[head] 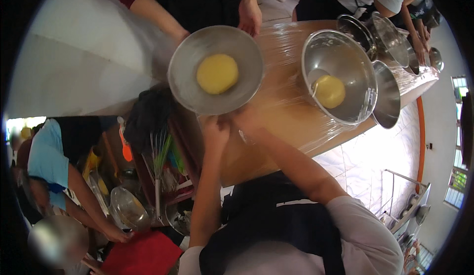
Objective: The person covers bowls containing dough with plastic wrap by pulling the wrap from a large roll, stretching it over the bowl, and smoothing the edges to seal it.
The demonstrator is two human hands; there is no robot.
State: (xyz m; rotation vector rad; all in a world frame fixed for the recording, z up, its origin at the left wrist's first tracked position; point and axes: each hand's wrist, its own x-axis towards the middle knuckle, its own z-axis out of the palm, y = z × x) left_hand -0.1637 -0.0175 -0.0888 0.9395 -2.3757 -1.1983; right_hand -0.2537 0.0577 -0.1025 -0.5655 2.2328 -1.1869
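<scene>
In front of me a shallow grey metal bowl (185,86) holds a smooth round of yellow dough (217,74). My left hand (216,130) is at the bowl's near rim, fingers bent and partly hidden. Close beside it, my right hand (247,121) is blurred, just below the same rim. Whether either hand grips the bowl or something under it is unclear. Across from me, another person's hand (250,18) reaches to the far rim on the right. That person's other arm (159,16) ends behind the rim on the left.
Plastic film covers the brown table (274,127). To the right, a large steel bowl (355,86) holds another yellow dough ball (330,92); several bowls stand behind it. At lower left are a wire whisk (158,190), a glass bowl (127,208), a red cloth (142,254) and another person's hand (116,234).
</scene>
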